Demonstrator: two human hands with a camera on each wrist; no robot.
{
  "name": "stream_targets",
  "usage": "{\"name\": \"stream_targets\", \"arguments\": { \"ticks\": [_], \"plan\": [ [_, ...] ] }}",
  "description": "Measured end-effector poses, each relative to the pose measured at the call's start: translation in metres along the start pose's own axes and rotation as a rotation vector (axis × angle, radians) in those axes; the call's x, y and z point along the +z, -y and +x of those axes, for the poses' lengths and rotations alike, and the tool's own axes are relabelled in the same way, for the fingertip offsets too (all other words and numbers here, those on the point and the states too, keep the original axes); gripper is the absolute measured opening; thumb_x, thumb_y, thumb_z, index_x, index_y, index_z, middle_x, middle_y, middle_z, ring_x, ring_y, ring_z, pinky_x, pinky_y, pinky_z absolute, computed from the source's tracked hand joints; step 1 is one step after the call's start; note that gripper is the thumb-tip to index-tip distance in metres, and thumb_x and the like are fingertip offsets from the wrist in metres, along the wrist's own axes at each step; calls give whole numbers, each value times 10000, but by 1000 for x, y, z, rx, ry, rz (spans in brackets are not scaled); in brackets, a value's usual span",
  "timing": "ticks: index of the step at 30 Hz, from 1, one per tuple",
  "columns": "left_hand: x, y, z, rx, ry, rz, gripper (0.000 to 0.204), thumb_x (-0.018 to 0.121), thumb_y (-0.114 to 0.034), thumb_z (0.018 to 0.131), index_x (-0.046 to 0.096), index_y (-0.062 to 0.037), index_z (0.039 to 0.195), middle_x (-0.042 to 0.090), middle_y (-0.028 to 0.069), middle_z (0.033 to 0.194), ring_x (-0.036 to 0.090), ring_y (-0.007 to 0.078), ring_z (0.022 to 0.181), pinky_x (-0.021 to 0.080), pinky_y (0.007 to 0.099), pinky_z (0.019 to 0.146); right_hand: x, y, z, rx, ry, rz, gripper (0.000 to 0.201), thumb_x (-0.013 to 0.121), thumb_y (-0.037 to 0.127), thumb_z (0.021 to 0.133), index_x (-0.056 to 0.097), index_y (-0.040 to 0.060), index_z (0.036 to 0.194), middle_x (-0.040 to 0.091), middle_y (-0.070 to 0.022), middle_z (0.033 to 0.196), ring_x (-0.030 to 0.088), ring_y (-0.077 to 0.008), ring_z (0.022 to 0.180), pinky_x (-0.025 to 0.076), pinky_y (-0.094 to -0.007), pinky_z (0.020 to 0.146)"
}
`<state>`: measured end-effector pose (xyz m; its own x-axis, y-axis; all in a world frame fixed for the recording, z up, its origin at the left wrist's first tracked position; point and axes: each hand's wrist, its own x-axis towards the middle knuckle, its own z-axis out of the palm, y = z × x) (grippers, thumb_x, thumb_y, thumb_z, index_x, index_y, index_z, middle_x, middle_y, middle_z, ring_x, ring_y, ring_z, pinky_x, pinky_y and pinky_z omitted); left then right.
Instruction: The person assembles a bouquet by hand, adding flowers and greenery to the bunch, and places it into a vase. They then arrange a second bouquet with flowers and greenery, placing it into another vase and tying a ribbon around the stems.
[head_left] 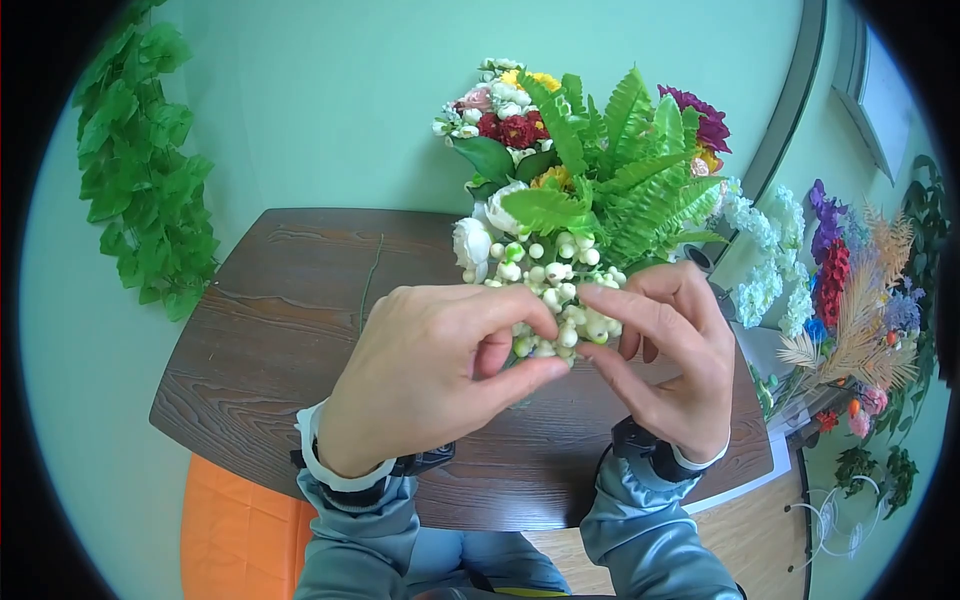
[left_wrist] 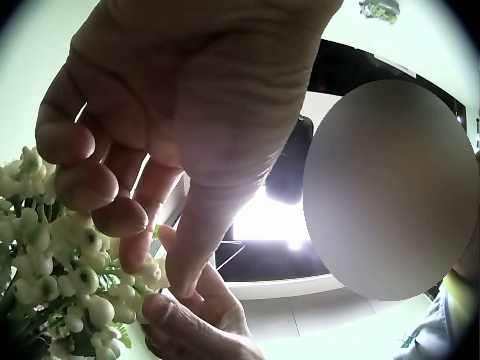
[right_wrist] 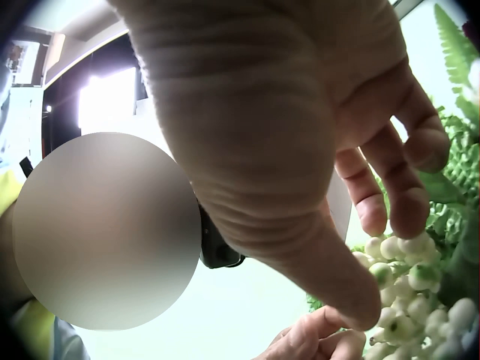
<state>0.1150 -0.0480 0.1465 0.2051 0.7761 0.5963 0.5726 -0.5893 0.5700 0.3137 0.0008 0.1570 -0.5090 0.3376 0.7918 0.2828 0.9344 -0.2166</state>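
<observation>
A cluster of cream-white artificial berries (head_left: 552,272) with green tips stands at the front of a large bouquet of artificial flowers (head_left: 620,170). My left hand (head_left: 425,365) comes in from the left and pinches berries between thumb and index finger; in the left wrist view a pale berry (left_wrist: 154,274) shows between those tips. From the other side my right hand (head_left: 675,355) holds the same cluster, its thumb (right_wrist: 360,300) and index finger on either side of some berries. Both thumbs are close together at the cluster's lower edge. The stems are mostly hidden.
The bouquet stands on a dark wooden table (head_left: 270,330). A thin green stem (head_left: 371,280) lies to its left. More artificial flowers (head_left: 835,280) crowd the right side, beyond the table edge. Green leaf garlands (head_left: 145,150) hang on the left wall, and an orange seat (head_left: 235,530) is below.
</observation>
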Motion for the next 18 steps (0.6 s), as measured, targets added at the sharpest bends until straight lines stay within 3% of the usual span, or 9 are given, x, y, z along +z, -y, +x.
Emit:
{"name": "stream_targets", "arguments": {
  "ticks": [7, 14, 16, 18],
  "plan": [
    [-7, 1, -2, -61, -82, -19, 193, 723, -22, 710, 651, -51, 887, 427, -65, 553, 363, 3, 489, 276, 179, 437, 1, -3, -2, -7, -28, 20, 446, 769, -45, 597, 675, 70, 1017, 537, -45, 857, 488, -70, 567, 366, -201, 474],
    [-4, 8, 1, -140, 16, 132, 198, 703, -38, 715, 651, -69, 904, 427, -21, 544, 387, 41, 474, 304, 212, 440, -1, -1, 1, 36, -7, 8, 446, 770, -40, 591, 678, 76, 1012, 532, -40, 851, 481, -70, 553, 364, -208, 476],
    [-2, 10, 0, -130, 16, 159, 200, 701, -44, 717, 651, -72, 908, 429, -13, 542, 391, 52, 470, 308, 222, 437, -5, 2, 2, 66, 61, 7, 426, 722, -43, 658, 668, 103, 1055, 527, -62, 848, 565, -123, 635, 489, -240, 498],
    [-3, 12, -1, -63, -11, 170, 198, 701, -44, 716, 652, -68, 907, 443, -12, 542, 392, 61, 467, 312, 229, 434, -6, 3, 1, 75, 62, 18, 425, 722, -43, 658, 667, 99, 1055, 528, -63, 851, 560, -122, 631, 482, -239, 497]
  ]
}}
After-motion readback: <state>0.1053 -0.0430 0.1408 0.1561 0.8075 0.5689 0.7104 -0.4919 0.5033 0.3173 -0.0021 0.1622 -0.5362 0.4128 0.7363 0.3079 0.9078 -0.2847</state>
